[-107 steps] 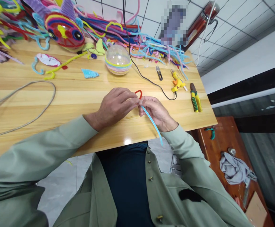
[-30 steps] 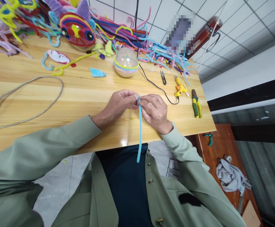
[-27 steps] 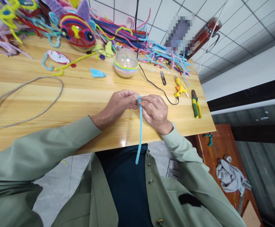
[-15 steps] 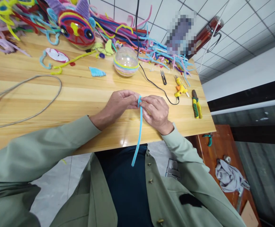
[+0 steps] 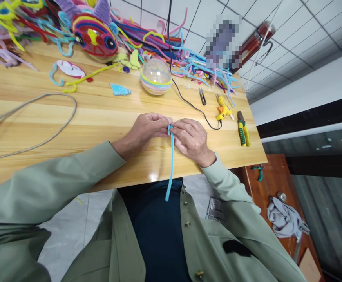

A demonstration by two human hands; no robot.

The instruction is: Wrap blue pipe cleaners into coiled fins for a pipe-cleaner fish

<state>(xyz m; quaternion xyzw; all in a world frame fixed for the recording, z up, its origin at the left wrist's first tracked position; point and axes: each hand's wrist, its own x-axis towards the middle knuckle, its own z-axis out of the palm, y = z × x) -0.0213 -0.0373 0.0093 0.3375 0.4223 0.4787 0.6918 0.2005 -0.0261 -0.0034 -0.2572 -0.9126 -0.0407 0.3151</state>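
Observation:
A light-blue pipe cleaner (image 5: pixel 171 168) is held between my two hands over the front part of the table. Its upper end is bent into a small coil at the fingertips, while the long tail hangs down past the table edge. My left hand (image 5: pixel 150 127) pinches the coil from the left with thumb and forefinger. From the right, my right hand (image 5: pixel 192 139) has its fingers closed on the same bent part. The fingers partly hide the coil. Beyond the hands stands a clear plastic ball (image 5: pixel 156 76) with yellow, blue and pink bands round its lower half.
Thread snips (image 5: pixel 202 96), a yellow glue gun (image 5: pixel 224 111) with a black cord and pliers (image 5: pixel 243 129) lie to the right. A blue triangular piece (image 5: pixel 120 89), a decorated fish-like ball (image 5: pixel 95 37) and heaps of pipe cleaners (image 5: pixel 153 39) are behind. A cable loop (image 5: pixel 71 117) lies left.
The bent top of the pipe cleaner no longer sticks up above my fingers and sits lower between them. Its hanging tail has swung slightly and ends a little higher. My right hand shifted slightly left.

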